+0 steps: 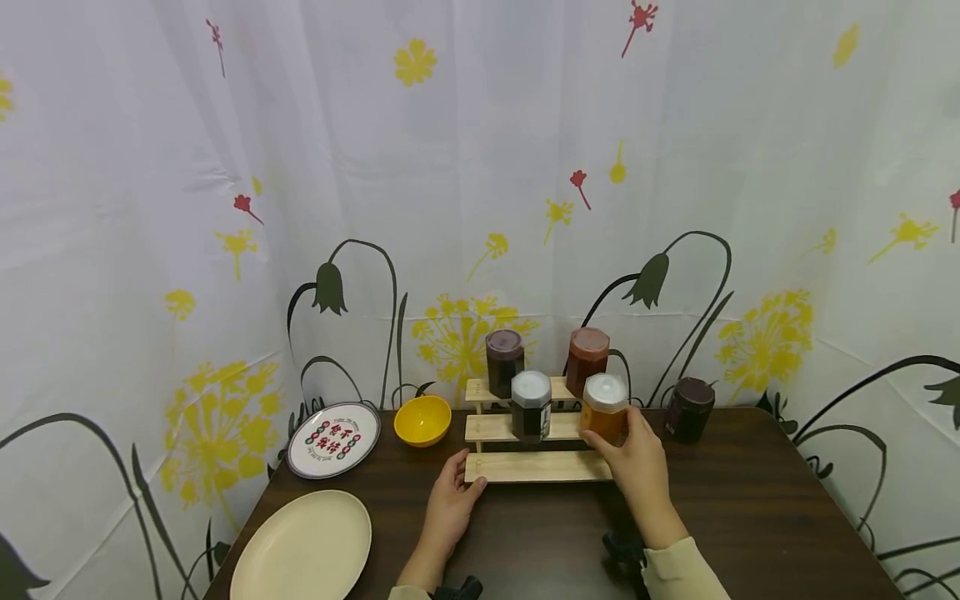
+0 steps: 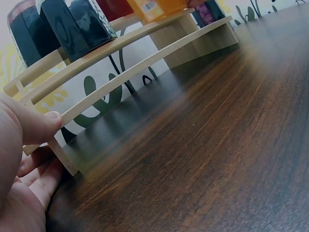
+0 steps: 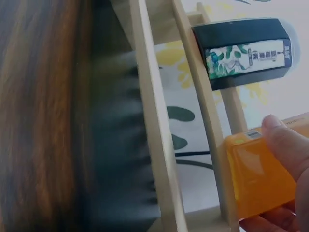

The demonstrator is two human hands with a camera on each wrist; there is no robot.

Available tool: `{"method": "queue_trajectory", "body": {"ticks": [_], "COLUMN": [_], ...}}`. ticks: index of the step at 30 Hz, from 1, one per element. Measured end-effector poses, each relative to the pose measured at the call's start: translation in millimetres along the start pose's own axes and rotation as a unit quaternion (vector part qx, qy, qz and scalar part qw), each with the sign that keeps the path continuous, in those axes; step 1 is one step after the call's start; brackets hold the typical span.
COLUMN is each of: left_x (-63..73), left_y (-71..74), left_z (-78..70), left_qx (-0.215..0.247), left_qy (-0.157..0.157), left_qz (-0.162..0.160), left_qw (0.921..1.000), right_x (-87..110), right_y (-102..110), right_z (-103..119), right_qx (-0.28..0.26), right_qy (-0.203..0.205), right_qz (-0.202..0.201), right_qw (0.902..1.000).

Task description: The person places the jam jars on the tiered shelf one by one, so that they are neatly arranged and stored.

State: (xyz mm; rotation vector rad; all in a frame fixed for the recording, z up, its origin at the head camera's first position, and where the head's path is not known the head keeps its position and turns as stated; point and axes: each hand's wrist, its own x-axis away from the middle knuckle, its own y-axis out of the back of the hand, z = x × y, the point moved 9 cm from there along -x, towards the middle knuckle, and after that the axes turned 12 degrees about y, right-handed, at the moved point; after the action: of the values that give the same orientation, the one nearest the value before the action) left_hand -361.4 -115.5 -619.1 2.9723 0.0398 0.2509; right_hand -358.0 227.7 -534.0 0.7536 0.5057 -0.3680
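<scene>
A three-step wooden rack stands on the dark table. My left hand grips the left end of its lowest step; the left wrist view shows the thumb on the front edge and fingers behind. With my right hand I hold an orange jar with a white lid, at the right end of the middle step. Left of it on the same step is a dark jar with a pale lid and a printed label. On the top step stand a dark jar with a purplish lid and a red jar.
Right of the rack stands another dark jar. To the left are a yellow bowl, a white plate with red print and a large cream plate. A patterned curtain hangs behind the table.
</scene>
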Motion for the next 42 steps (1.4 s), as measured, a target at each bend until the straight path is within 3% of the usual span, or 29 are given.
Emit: {"method": "queue_trajectory", "body": {"ticks": [11,21,42], "left_x": [4.4,2.4,-1.7], "left_y": [-2.6,-1.0,1.5], "left_z": [0.5,-3.2,2.4], "left_qx": [-0.002,-0.005,-0.016], "left_qy": [0.004,0.003,0.012], "left_qz": [0.001,-0.005,-0.008], "left_qw": [1.0,1.0,0.9998], "right_x": [-1.9,-5.5,-4.4], "right_y": [-16,-14,-12], "right_z": [7,6,5], "right_qx": [-0.029,-0.091,-0.054], "right_qy": [-0.014,-0.017,-0.001], "right_qz": [0.043,0.04,-0.002], "right_qw": [0.9986,0.9949,0.9986]}}
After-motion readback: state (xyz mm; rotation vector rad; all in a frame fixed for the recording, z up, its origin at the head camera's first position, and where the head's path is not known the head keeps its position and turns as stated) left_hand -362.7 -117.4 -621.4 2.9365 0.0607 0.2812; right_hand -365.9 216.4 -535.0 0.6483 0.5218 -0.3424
